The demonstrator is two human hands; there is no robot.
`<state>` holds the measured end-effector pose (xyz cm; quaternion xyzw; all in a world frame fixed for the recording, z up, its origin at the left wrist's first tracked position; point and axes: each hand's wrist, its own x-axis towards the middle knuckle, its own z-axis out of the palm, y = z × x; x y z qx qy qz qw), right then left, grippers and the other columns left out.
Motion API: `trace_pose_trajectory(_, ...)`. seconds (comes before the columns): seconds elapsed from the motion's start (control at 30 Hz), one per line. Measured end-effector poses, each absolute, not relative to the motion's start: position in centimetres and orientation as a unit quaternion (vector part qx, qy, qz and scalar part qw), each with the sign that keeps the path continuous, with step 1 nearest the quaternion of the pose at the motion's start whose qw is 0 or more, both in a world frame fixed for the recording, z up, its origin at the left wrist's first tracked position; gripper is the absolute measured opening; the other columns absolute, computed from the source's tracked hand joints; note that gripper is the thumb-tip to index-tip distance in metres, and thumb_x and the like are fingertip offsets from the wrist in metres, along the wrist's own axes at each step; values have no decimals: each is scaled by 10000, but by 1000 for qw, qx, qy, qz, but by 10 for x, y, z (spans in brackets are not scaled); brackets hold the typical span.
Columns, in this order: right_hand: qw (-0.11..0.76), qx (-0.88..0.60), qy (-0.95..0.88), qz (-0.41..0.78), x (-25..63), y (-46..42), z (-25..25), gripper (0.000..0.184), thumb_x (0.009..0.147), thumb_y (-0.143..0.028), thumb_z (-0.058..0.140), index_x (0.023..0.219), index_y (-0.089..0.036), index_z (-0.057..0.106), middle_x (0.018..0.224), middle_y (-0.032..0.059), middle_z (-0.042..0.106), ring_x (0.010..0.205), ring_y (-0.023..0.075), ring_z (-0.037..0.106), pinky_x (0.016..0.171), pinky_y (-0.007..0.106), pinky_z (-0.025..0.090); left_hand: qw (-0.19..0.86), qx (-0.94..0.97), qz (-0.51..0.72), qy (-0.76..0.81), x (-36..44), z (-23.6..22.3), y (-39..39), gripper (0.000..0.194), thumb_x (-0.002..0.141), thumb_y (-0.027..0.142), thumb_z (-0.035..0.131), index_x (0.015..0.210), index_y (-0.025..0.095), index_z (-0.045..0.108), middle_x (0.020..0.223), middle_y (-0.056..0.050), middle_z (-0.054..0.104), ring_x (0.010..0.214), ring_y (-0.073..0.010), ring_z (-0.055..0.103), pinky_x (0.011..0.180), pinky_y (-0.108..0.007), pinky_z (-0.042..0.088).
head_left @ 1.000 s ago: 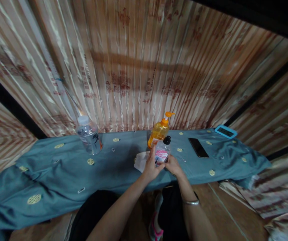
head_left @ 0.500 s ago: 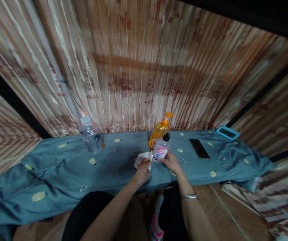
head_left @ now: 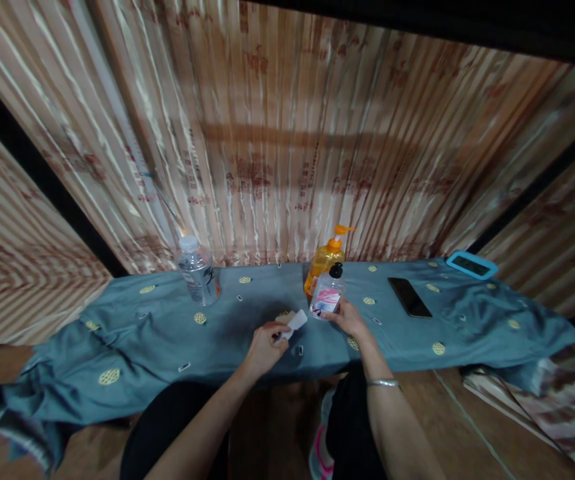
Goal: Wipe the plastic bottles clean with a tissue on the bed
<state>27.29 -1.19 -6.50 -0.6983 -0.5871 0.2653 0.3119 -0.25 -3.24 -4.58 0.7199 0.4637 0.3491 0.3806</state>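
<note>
My left hand pinches a folded white tissue or cloth just above the tabletop, left of the bottles. My right hand is closed around the lower right side of a clear bottle with a black cap and a pink-and-white label. That bottle stands close in front of an amber pump bottle with an orange pump head and hides part of it. The white piece and the clear bottle are apart.
A large clear bottle with a white cap stands at the left on the blue patterned cloth. To the right lie a dark phone and a blue-framed device. A pleated curtain hangs behind.
My left hand has moved left and away from the clear bottle, taking the white piece with it. My right hand stays on the bottle. The view has shifted slightly.
</note>
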Motion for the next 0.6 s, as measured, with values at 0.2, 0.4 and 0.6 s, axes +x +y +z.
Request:
trace_pose_trajectory(0.2, 298, -699, -589, 274, 275, -12, -61, 331, 937, -374, 653, 1198, -173, 620, 1154, 64, 668, 982, 196, 671, 860, 417, 573, 404, 679, 390, 473, -13, -32, -36, 178, 693, 89, 660, 794, 182, 774, 809, -23, 776, 690, -158, 675, 679, -241, 524)
trace_pose_trajectory(0.4, 237, -731, -589, 250, 279, -13, -55, 336, 933, -386, 655, 1193, -175, 623, 1170, 68, 664, 1008, 205, 665, 879, 430, 566, 420, 672, 393, 467, -13, -30, -37, 231, 691, 34, 614, 788, 185, 759, 839, -14, 776, 773, -158, 699, 743, -232, 535)
trace_pose_trajectory(0.6, 174, -743, -604, 229, 278, -17, -53, 329, 933, -390, 655, 1183, -178, 629, 1158, 64, 668, 1004, 204, 666, 880, 427, 564, 414, 679, 385, 468, -11, -29, -37, 251, 706, 13, 599, 800, 180, 761, 871, -29, 776, 776, -154, 697, 746, -231, 522)
